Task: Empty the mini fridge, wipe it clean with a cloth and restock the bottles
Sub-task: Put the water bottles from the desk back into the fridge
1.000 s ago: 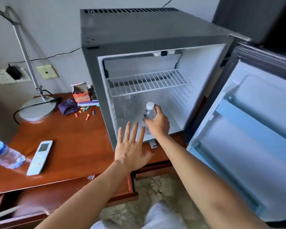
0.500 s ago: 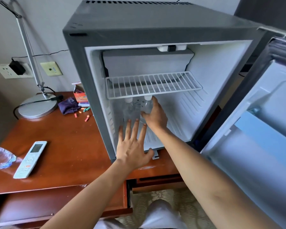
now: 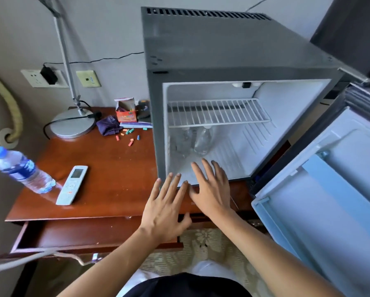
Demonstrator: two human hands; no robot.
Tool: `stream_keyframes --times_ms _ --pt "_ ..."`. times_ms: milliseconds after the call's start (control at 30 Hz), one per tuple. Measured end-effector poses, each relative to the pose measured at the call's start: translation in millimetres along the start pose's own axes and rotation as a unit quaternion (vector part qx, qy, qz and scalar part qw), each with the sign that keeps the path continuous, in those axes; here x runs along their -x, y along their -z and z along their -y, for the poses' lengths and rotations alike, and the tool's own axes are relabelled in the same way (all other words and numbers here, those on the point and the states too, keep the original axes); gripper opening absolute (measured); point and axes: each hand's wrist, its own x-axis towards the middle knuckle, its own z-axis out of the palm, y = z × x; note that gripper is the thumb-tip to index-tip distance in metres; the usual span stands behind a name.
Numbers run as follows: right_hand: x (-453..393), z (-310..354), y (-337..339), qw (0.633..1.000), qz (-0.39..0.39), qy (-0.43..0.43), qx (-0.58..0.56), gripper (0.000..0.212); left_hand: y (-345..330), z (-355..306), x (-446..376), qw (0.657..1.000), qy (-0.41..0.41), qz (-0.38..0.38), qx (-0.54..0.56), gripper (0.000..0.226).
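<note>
Nearest, both hands hover with fingers spread and straight, holding nothing: the left hand (image 3: 166,211) is over the front edge of the desk (image 3: 107,168), and the right hand (image 3: 212,187) is just beside it to the right, its fingertips reaching over the lower lip of the open mini fridge (image 3: 222,50). Below the left hand a desk drawer (image 3: 83,234) stands pulled out. On the near left of the desk a white remote control (image 3: 72,185) lies flat, and just left of it a water bottle (image 3: 19,170) with a blue cap and blue label stands at the desk's left edge. To the right the fridge door (image 3: 329,200) hangs wide open. Inside the fridge, two clear bottles (image 3: 196,140) stand close together at the back left of the floor, under the white wire shelf (image 3: 216,112). Farther back on the desk, left of the fridge, small coloured bits (image 3: 128,137) lie scattered near a purple cloth (image 3: 109,127), an open orange box (image 3: 126,113) and the round base of a desk lamp (image 3: 72,125). On the far wall sits a socket (image 3: 45,78) with a black plug in it.
</note>
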Motion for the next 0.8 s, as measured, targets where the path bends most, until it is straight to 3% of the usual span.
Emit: stream_keyframes --times_ms 267,533,733,800 --pt "7 150 7 0.986 -0.043 0.103 -0.120 0.053 53 92 92 0.986 0.113 -0.118 -0.017 0.083" --pt "-76 346 -25 0.967 0.092 0.182 -0.154 0.085 93 195 196 0.949 0.299 -0.080 -0.063 0.100" --pt "-143 469 -56 0.959 0.140 0.216 -0.121 0.102 95 229 239 0.927 0.357 -0.083 -0.076 0.097" --pt "-152 490 -65 0.958 0.167 0.214 -0.096 0.096 93 235 249 0.922 0.370 -0.085 -0.074 0.098"
